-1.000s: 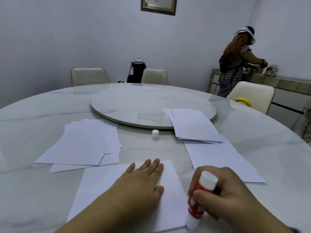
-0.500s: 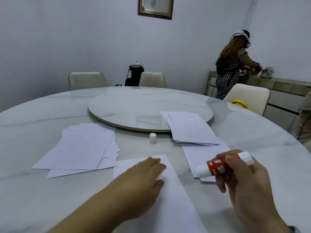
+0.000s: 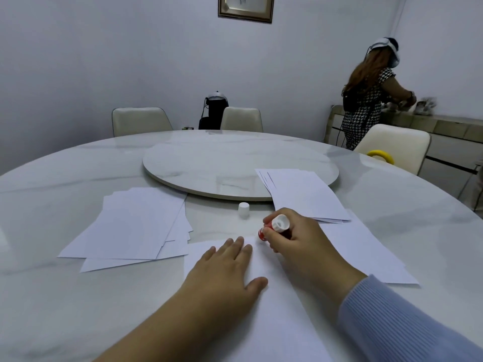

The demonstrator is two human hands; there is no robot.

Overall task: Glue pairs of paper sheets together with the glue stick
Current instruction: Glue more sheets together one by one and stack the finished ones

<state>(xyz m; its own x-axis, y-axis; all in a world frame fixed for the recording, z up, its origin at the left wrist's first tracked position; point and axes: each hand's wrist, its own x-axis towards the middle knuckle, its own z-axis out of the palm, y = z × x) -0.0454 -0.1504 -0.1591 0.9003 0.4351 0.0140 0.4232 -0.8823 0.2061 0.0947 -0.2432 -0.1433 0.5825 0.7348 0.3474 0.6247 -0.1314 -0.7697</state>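
Note:
A white paper sheet [image 3: 274, 314] lies in front of me on the marble table. My left hand [image 3: 227, 275] rests flat on it, fingers spread. My right hand [image 3: 300, 244] grips the red and white glue stick [image 3: 274, 227] at the sheet's far right corner, the stick's glue end hidden below my fingers. Its white cap [image 3: 243, 208] stands alone just beyond. A fanned stack of sheets [image 3: 136, 223] lies to the left. Another stack [image 3: 303, 194] lies to the right, partly on the turntable, with a single sheet [image 3: 366, 252] in front of it.
A round marble turntable [image 3: 209, 163] sits at the table's middle. Cream chairs [image 3: 139, 121] stand along the far side. A person in a patterned dress [image 3: 366, 100] stands at a sideboard at the back right. A yellow ring [image 3: 380, 155] lies near the right chair.
My right hand has swung the glue stick from the sheet's near edge, up over the right-hand sheet, and down to the sheet's far right corner. My left hand has stayed on the sheet.

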